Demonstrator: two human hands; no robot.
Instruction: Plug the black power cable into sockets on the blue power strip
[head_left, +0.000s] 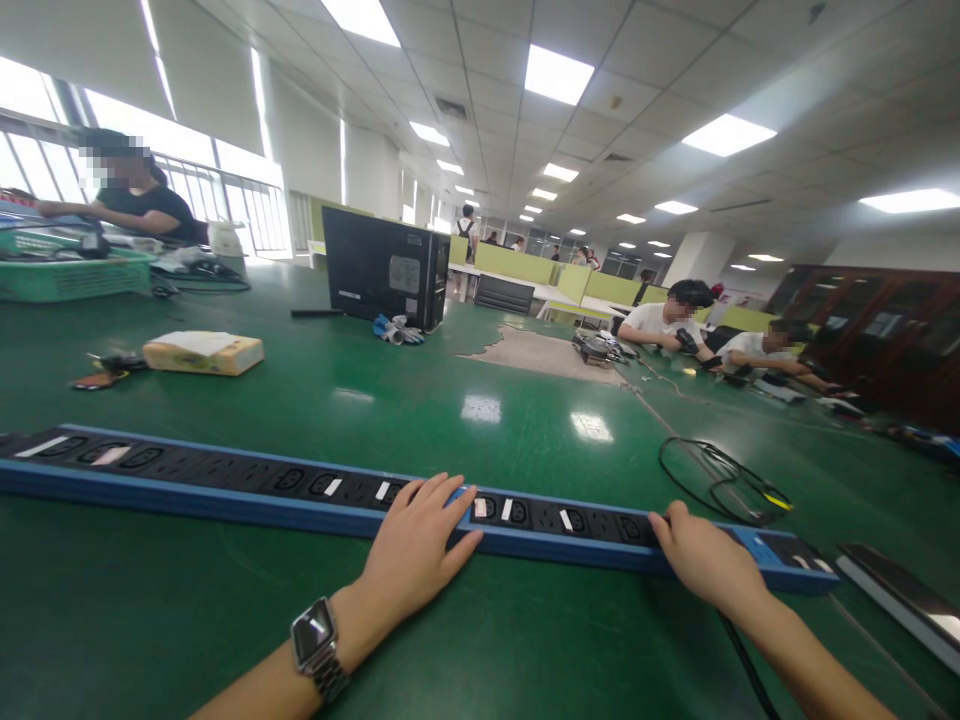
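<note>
A long blue power strip (247,490) with black socket panels and small white stickers lies across the green table, running from the left edge to the lower right. My left hand (412,540), with a watch (315,640) on its wrist, rests over the strip's middle, fingers stretched out and thumb apart. Toward the strip's right end, my right hand (709,555) is closed on it, with the thumb side on top and the other fingers mostly hidden. A black cable (750,665) runs down beside my right wrist.
Beyond the strip are a tissue pack (225,360), keys (105,372), a black computer case (375,265), gloves (400,330) and a coiled cable (709,480). A green basket (75,280) stands at left; a dark flat device (900,590) lies at right. Other people sit around the table.
</note>
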